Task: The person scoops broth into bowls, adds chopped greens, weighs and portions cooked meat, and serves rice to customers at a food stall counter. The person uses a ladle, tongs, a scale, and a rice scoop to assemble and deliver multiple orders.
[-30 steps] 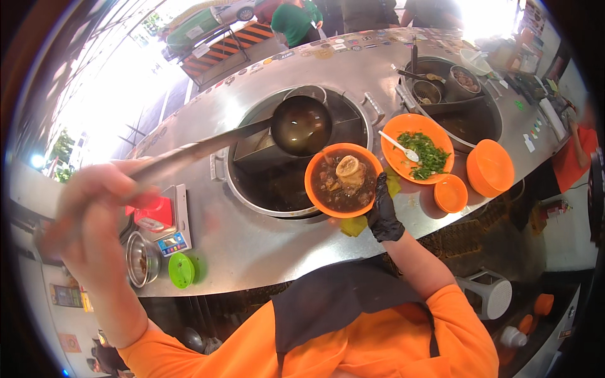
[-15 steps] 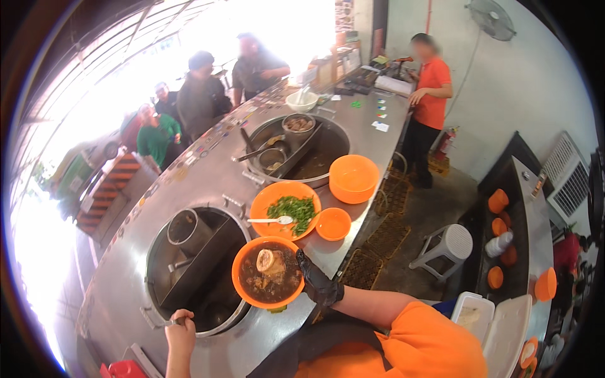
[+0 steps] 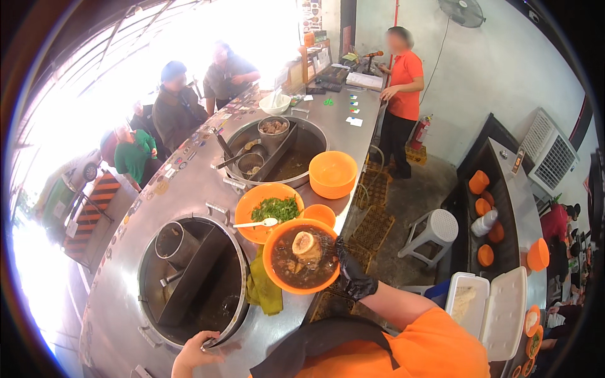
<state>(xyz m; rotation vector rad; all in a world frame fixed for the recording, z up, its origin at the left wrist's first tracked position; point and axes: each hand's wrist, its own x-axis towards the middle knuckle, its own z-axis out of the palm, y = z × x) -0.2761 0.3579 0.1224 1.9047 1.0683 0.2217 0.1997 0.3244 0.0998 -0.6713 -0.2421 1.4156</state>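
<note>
My right hand (image 3: 357, 275), in a black glove, grips the right rim of an orange bowl (image 3: 300, 290). Dark broth fills the bowl, with a large marrow bone (image 3: 306, 247) sticking up in it. My bare left hand (image 3: 198, 353) is closed round a short bit of metal handle at the near rim of the large round pot (image 3: 243, 277); the rest of that handle is hidden. Behind the bowl sits an orange dish (image 3: 247, 205) of chopped green herbs (image 3: 277, 209), a white spoon (image 3: 257, 223) lying across it. A small orange bowl (image 3: 320, 214) stands beside the dish.
A green cloth (image 3: 265, 286) lies between pot and bowl. Stacked orange bowls (image 3: 332, 175) and a second divided pot (image 3: 309, 179) stand farther along the steel counter (image 3: 113, 296). A white stool (image 3: 435, 230) is right. A co-worker (image 3: 403, 88) stands at the far end; several people wait across the counter.
The bowl has moved right in my right hand, uncovering the green cloth. My left hand has shifted right and nearer along the pot's rim. The whole view has shifted a little.
</note>
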